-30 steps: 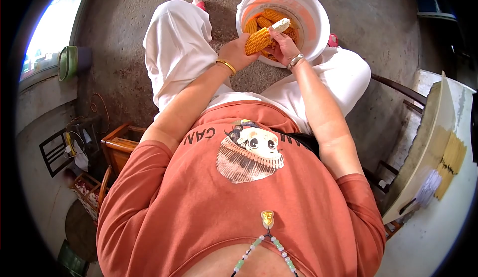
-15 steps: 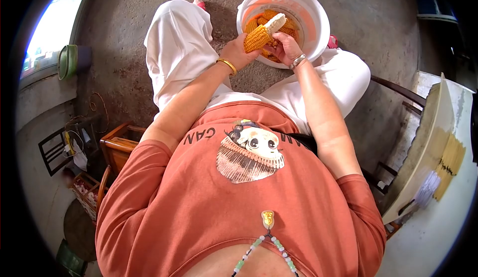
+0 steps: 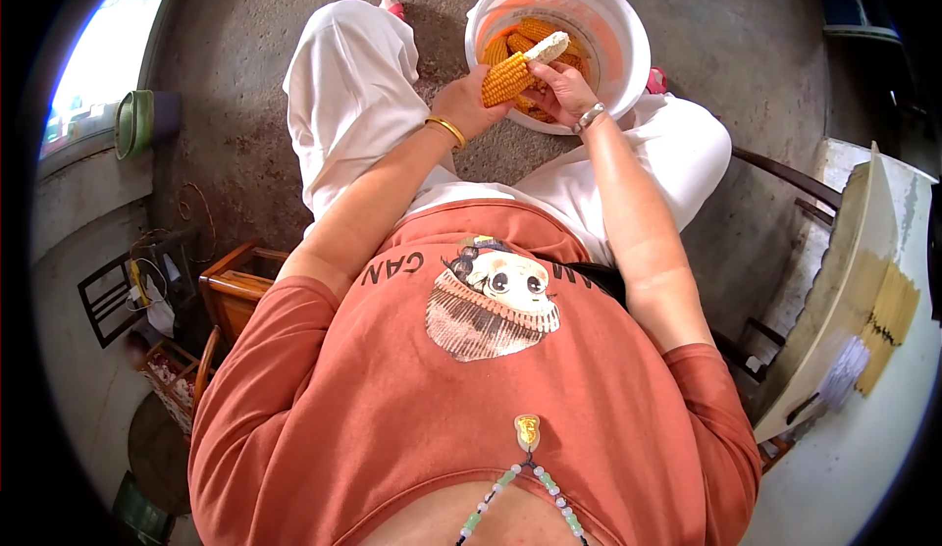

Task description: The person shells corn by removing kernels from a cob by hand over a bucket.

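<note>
My left hand [image 3: 466, 104], with a gold bangle at its wrist, is closed round the yellow lower part of a corn cob [image 3: 506, 79]. The cob's upper end is bare and white, tilted up to the right. My right hand [image 3: 563, 93], wearing a metal bracelet, has its thumb and fingers against the cob where yellow kernels meet the bare part. Behind both hands stands a white bucket [image 3: 628, 51] holding several yellow corn cobs [image 3: 538, 30] and loose kernels, partly hidden by my hands.
The bucket stands on the concrete floor [image 3: 250, 55] between my knees. At the left are a green container [image 3: 134, 124] and wooden furniture [image 3: 235, 286]. A pale board [image 3: 834, 301] leans at the right, near a dark wooden bar [image 3: 790, 178].
My right hand has moved slightly back and forth along the cob. More of the bare white end shows than a second ago. My left hand keeps its hold.
</note>
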The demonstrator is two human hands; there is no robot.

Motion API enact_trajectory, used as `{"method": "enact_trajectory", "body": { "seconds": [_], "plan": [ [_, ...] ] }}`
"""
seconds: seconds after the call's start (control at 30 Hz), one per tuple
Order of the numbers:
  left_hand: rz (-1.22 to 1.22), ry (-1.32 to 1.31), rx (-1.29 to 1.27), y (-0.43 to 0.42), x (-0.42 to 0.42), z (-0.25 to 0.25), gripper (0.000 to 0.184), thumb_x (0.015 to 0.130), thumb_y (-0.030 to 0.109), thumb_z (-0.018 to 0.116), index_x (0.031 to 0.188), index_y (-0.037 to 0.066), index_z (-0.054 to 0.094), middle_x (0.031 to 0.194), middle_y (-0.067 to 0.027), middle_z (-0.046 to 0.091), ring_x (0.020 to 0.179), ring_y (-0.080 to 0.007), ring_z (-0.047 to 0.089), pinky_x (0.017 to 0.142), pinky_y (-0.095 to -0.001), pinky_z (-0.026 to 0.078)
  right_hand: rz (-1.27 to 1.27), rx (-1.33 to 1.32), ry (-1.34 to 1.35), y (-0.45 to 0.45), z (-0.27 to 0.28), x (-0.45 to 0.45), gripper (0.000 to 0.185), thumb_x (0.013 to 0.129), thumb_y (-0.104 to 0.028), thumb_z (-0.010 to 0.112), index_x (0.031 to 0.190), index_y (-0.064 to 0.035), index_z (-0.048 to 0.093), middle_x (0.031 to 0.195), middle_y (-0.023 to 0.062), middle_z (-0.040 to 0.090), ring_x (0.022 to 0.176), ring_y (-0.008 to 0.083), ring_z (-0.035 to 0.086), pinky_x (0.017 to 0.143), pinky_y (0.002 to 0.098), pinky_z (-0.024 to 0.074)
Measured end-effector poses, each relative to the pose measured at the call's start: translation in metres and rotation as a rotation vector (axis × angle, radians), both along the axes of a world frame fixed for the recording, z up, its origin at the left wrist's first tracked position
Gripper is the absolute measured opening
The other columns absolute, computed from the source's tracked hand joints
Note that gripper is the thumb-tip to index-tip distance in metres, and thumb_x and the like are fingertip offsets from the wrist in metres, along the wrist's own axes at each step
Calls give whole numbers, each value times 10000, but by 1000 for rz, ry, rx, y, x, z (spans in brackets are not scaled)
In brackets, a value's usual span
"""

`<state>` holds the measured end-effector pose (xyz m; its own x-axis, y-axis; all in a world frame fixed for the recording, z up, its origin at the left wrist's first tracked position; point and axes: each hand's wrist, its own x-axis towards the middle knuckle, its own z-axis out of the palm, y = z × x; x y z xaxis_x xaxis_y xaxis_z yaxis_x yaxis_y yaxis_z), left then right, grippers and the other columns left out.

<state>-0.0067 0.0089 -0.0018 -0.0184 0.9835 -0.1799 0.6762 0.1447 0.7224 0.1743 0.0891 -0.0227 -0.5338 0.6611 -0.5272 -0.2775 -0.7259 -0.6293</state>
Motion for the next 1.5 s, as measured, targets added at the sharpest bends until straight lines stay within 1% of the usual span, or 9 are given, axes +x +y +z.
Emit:
{"method": "enact_trajectory", "body": {
  "seconds": [0.17, 0.4, 0.6, 0.7, 0.9, 1.1, 1.17, 1.3, 1.5],
  "plan": [
    [-16, 32, -36, 1, -1, 1, 562, 730, 399, 721, 1140, 63, 534, 942, -196, 654, 884, -347, 642, 764, -404, 507, 37, 19, -4, 4, -2, 4, 322, 898, -124, 596, 1185, -11, 504, 1149, 84, 559, 1035, 197, 580, 858, 360, 556],
    [35, -57, -2, 3, -4, -5, 543, 718, 407, 730, 1098, 59, 560, 930, -199, 656, 880, -343, 645, 759, -400, 511, 60, 90, -36, 3, -6, 4, 325, 917, -86, 533, 1221, 10, 467, 1202, 108, 521, 1066, 212, 567, 880, 369, 548],
    [-12, 87, 67, 1, -2, -1, 531, 736, 441, 706, 1100, 93, 538, 914, -177, 655, 844, -354, 640, 710, -427, 511, 36, 22, 36, 1, 3, 1, 334, 896, -150, 573, 1203, -42, 493, 1171, 62, 550, 1080, 181, 552, 938, 382, 490],
    [-30, 132, 97, 0, -1, -3, 522, 744, 442, 695, 1108, 108, 525, 914, -167, 653, 832, -354, 638, 694, -436, 510, 23, 3, 14, -2, 8, -1, 324, 897, -186, 592, 1188, -71, 510, 1141, 37, 563, 1077, 164, 543, 929, 381, 483],
    [-48, 192, 96, -1, 1, -3, 510, 753, 421, 688, 1122, 117, 511, 914, -161, 652, 831, -349, 639, 694, -436, 510, -16, -28, -31, -1, 4, -4, 337, 892, -235, 624, 1175, -80, 529, 1127, 33, 563, 1069, 167, 539, 912, 376, 498],
    [-34, 164, 79, -1, 2, 3, 513, 748, 419, 691, 1117, 108, 515, 914, -171, 652, 846, -353, 637, 707, -437, 507, 12, -1, -27, 0, 5, -2, 325, 897, -197, 612, 1180, -64, 523, 1149, 46, 558, 1057, 174, 555, 897, 357, 521],
    [-25, 141, 41, -1, 2, 11, 527, 739, 423, 698, 1117, 101, 521, 920, -180, 653, 856, -355, 637, 715, -432, 508, 11, 10, 0, 0, 1, 0, 303, 906, -171, 587, 1177, -51, 522, 1147, 55, 559, 1059, 178, 558, 901, 362, 525],
    [42, 78, -19, 3, 2, 2, 566, 723, 438, 710, 1126, 84, 531, 930, -192, 656, 866, -357, 638, 732, -422, 509, 5, 76, -34, -2, -8, 0, 282, 921, -145, 531, 1179, -34, 517, 1146, 68, 558, 1071, 184, 558, 919, 381, 522],
    [37, 71, -13, 3, 0, -4, 579, 724, 453, 709, 1132, 83, 530, 921, -193, 657, 865, -358, 638, 737, -427, 508, -12, -29, -5, -2, 12, -2, 291, 925, -187, 522, 1176, -40, 534, 1134, 57, 576, 1051, 172, 566, 900, 351, 521]
  ]
}}
